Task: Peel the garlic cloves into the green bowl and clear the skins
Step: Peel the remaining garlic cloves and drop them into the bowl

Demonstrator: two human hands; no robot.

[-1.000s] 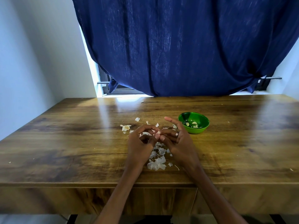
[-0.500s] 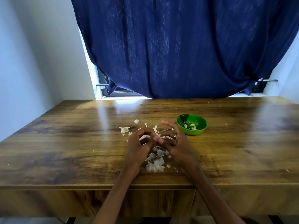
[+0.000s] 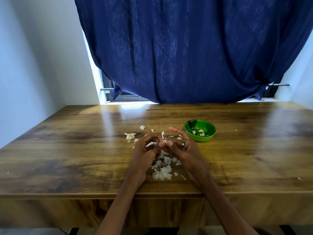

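I observed loose skins [image 3: 130, 136] at the left on the surface [image 3: 67, 150]. My left hand [image 3: 144, 150] and right hand [image 3: 183, 150] met fingertip to fingertip, pinching a garlic clove [image 3: 164, 141] above a skin pile [image 3: 161, 173]. The green bowl [image 3: 200, 133], far right, held peeled cloves [image 3: 201, 131].

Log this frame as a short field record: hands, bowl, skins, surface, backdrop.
left hand: fingers curled, pinching a garlic clove with the other hand
right hand: pinching same clove, index finger extended
green bowl: right of hands, a few peeled cloves inside
skins: scattered under and beyond hands
table: wooden
backdrop: blue curtain
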